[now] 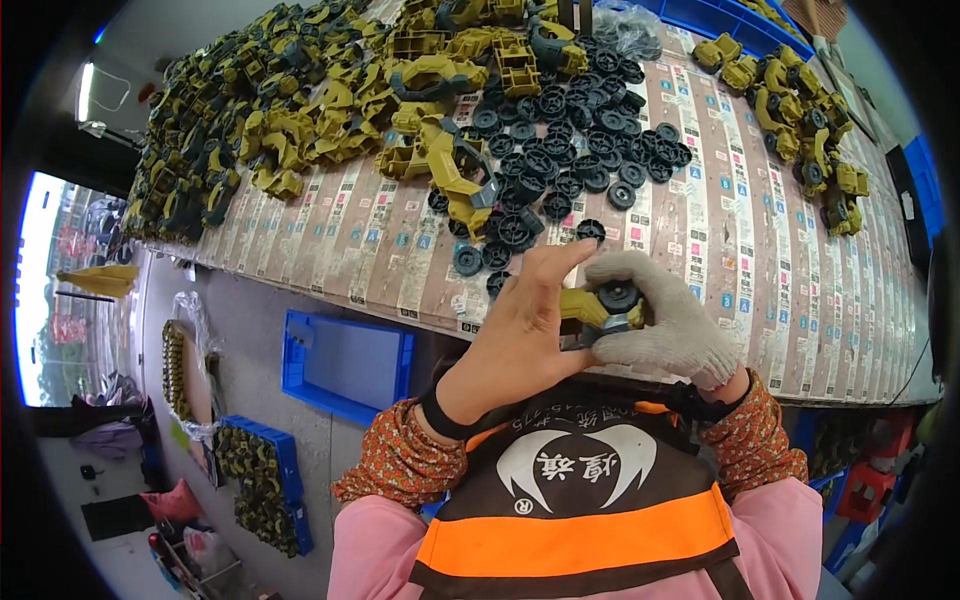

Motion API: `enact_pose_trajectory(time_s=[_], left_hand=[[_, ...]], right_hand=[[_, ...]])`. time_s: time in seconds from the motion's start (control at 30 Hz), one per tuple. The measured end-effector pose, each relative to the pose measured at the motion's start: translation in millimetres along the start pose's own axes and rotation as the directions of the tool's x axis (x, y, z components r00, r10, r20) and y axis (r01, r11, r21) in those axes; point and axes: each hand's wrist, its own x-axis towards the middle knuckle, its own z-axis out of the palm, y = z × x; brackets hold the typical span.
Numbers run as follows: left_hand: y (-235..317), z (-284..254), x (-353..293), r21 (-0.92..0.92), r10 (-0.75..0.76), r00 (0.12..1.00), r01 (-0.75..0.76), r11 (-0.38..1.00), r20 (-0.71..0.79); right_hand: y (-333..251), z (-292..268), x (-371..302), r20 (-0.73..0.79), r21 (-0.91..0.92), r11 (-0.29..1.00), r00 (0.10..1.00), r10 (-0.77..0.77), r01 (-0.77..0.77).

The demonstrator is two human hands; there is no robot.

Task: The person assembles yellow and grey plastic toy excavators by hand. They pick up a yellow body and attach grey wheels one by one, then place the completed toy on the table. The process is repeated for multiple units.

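Orange-banded apron (575,535), bare left hand (522,335), gloved right hand (668,322), both grips pinching one black-wheeled yellow part (582,308)

apron (580,535): white emblem (514,466), characters (604,464) | tabletop (780,335): small printed marks (424,241)

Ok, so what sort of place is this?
Probably an assembly workshop: loose black wheels and heaped yellow parts lie on a long table, and a blue crate beside it is filled with similar pieces.
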Motion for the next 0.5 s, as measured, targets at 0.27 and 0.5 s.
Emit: enact_pose_trajectory(time_s=[0.27,0.5], left_hand=[[-25,-15,-15,-0.664,-0.407,0.894,0.191,0.723,-0.186],[-24,11,-18,-0.99,-0.503,0.86,0.131,0.052,0.088]], right_hand=[[12,-4,-14,-0.342,0.308,0.95,0.938,0.055,0.057],[15,28,-13,-0.188,0.722,0.69,0.944,0.271,-0.054]])
